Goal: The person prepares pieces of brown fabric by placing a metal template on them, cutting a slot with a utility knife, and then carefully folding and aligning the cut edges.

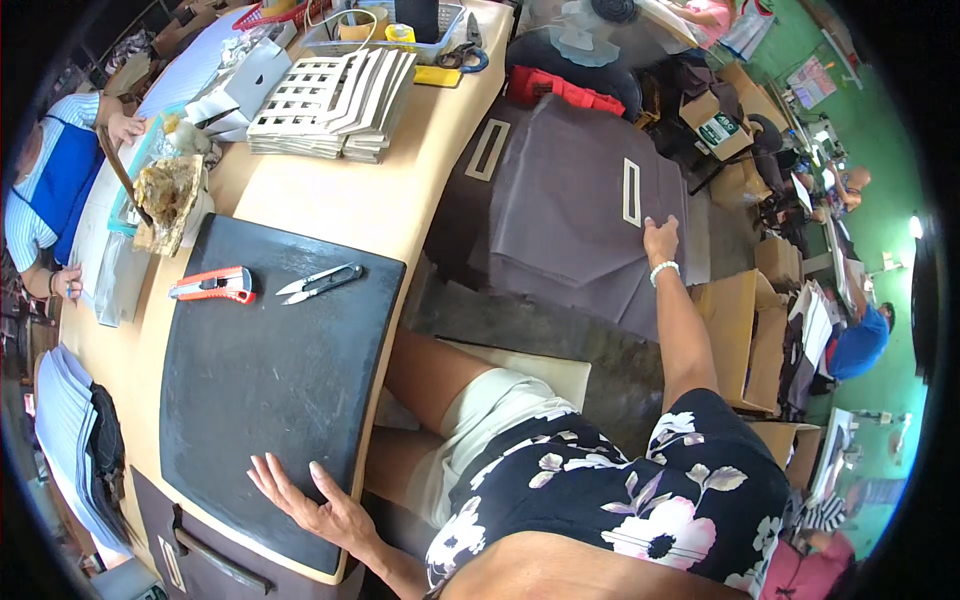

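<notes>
My left hand [319, 499] hovers palm-up at the near corner of a black rubber mat [262, 390], fingers spread and holding nothing. On the mat lie an orange snap-off utility knife [214, 285] and thread snips [321, 283], side by side. Out to the right, my right hand [661, 241] reaches a stack of dark grey-brown sheets [562, 202] beside the table. Its fingertips touch the top sheet at the end of a cream rectangular frame piece [631, 192]; whether they pinch the sheet cannot be made out. A second such frame [487, 150] lies on dark material nearby.
Stacked cut-out cards [322, 109], a blue basket [439, 49], scissors [463, 58] and a glue-crusted pot with a stick [166, 199] stand on the table. Opposite, a co-worker's hand [67, 283] rests there. A hammer [217, 559] lies lower left. Cardboard boxes [739, 337] stand right.
</notes>
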Demonstrator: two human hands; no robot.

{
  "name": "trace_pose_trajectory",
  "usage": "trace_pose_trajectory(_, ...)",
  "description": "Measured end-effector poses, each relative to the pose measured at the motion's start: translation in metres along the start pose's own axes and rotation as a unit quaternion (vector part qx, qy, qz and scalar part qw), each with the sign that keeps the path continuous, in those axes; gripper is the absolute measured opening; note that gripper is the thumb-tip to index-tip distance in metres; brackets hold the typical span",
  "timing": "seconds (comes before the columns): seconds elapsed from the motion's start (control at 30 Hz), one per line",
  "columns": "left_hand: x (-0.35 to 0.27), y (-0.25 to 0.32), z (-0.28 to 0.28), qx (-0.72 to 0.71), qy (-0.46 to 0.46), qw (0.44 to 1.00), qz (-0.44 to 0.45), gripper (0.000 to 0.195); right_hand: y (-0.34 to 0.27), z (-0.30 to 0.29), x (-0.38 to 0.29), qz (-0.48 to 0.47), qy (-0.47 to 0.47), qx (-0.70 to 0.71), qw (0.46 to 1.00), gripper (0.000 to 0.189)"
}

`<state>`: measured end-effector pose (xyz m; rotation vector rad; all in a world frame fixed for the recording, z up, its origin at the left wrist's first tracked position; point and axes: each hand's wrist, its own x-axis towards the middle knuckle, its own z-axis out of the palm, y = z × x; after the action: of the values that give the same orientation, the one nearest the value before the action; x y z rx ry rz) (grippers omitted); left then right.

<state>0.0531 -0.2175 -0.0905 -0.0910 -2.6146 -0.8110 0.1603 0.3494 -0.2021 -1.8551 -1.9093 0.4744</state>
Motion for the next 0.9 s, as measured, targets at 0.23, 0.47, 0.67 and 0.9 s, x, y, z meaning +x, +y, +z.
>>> trace_pose_trajectory(0.23,-0.002,0.007,-0.001,0.008,-0.011,1.0,0.001,0.04,-0.011,-0.017,0.011,-0.101,0.095,0.14,0.98,0.054)
trace_pose_trajectory(0.47,0.002,0.015,-0.005,-0.01,-0.018,1.0,-0.002,0.043,-0.196,-0.091,-0.074,-0.367,-0.002,0.458,0.81,0.046)
trace_pose_trajectory(0.67,0.015,0.016,-0.02,-0.179,-0.009,0.982,-0.064,0.047,-0.329,-0.134,-0.285,-0.562,-0.402,0.518,0.504,0.042)
trace_pose_trajectory(0.9,-0.015,-0.008,-0.054,-0.597,0.142,0.775,-0.147,0.06,-0.283,-0.117,-0.488,-0.39,-0.869,0.277,0.127,0.048)
